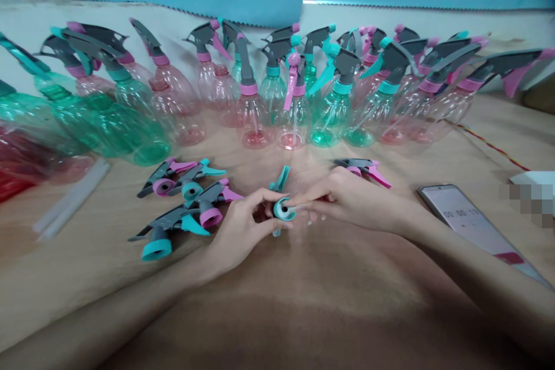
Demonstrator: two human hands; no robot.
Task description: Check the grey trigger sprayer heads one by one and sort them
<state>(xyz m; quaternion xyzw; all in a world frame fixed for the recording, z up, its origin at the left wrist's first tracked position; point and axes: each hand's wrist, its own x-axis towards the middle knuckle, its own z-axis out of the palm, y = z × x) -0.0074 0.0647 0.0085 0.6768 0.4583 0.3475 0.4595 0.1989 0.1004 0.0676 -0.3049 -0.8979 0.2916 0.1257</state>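
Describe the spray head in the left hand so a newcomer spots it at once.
On the table, in front of the spray bottles, the left hand and right hand come together. The left holds a spray head with a teal collar, its open end toward the viewer. Unlike the loose spray heads lying to either side, it is gripped.

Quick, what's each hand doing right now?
Left hand: closed, holding a teal-collared spray trigger head.
Right hand: fingers at its open end; whether it's gripping anything can't be told.

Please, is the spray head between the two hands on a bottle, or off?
The spray head is off: its turquoise collar faces the camera, attached to nothing.
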